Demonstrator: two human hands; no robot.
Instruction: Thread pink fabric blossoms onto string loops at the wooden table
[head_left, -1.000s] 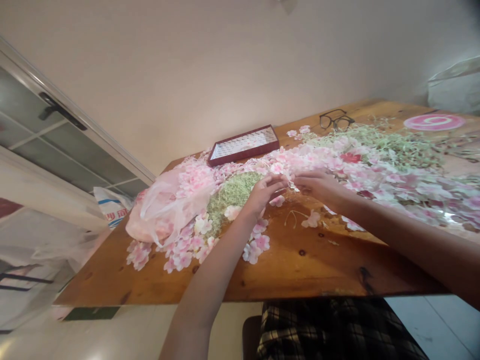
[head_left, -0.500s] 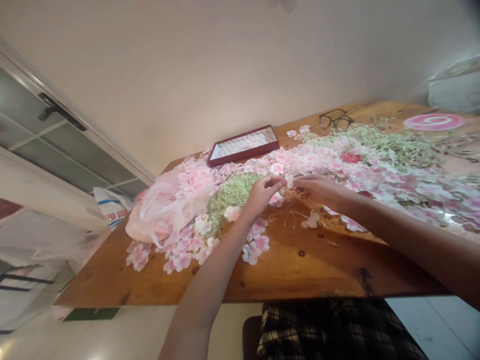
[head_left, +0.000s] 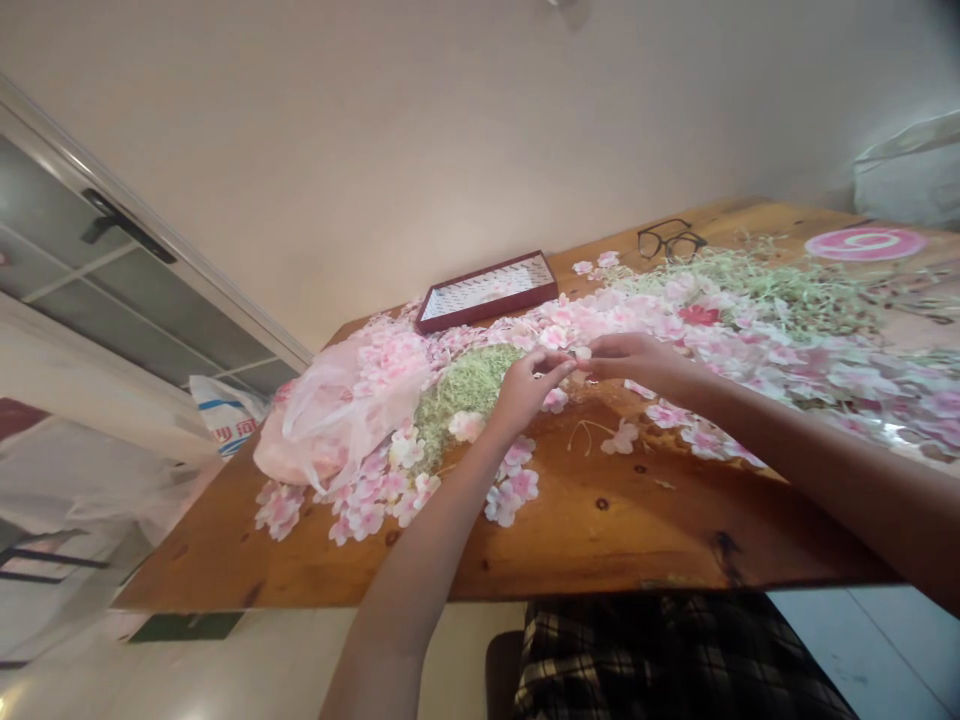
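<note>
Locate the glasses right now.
Head view, right of centre: the glasses lie near the table's far edge by the wall, left of the pink disc, just beyond the green sprigs.

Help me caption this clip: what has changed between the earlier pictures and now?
The right hand has shifted slightly leftward, toward the left hand, and its forearm upward in view, uncovering more pink flowers. A small pale petal shows at the fingertips; which hand grips it is unclear. Tray, glasses and bag stayed put.
</note>
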